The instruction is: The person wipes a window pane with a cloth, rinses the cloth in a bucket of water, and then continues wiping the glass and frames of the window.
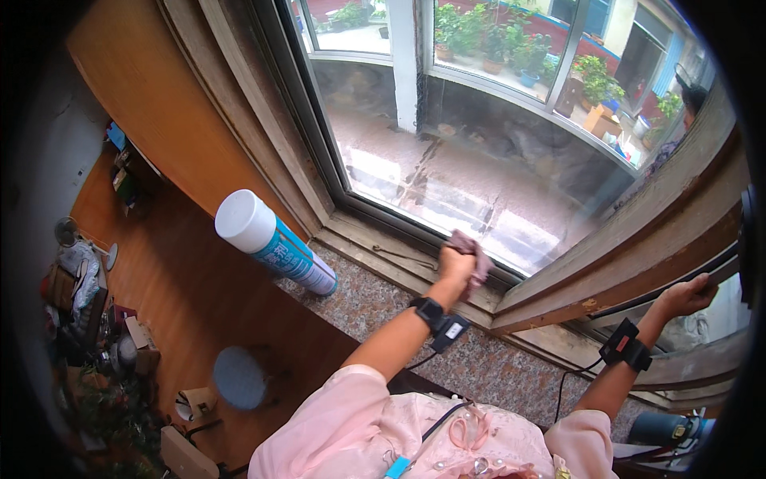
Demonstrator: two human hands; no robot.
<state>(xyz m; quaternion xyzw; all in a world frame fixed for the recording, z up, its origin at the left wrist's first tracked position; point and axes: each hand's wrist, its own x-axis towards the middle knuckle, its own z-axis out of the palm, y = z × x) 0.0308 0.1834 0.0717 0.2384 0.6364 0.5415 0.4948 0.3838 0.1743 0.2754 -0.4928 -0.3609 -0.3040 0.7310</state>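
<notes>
My left hand (pixel 457 268) grips a crumpled mauve cloth (pixel 470 245) at the lower edge of a large window pane (pixel 443 179). Below the cloth runs the window's dark bottom rail (pixel 401 223). Farther right, my right hand (pixel 688 294) is raised with curled fingers beside a second window's dark frame (pixel 649 288); whether it grips that frame cannot be made out. A blue and white spray can (pixel 293 258) with a white cap stands upright on the speckled stone sill (pixel 368 311), left of my left hand.
A thin bent metal hook (pixel 404 256) lies on the wooden window ledge. A wooden post (pixel 622 257) separates the two windows. On the floor are a round blue stool (pixel 239 378) and piled clutter (pixel 114 383). A blue container (pixel 661 428) sits lower right. Another person (pixel 688 114) shows upper right.
</notes>
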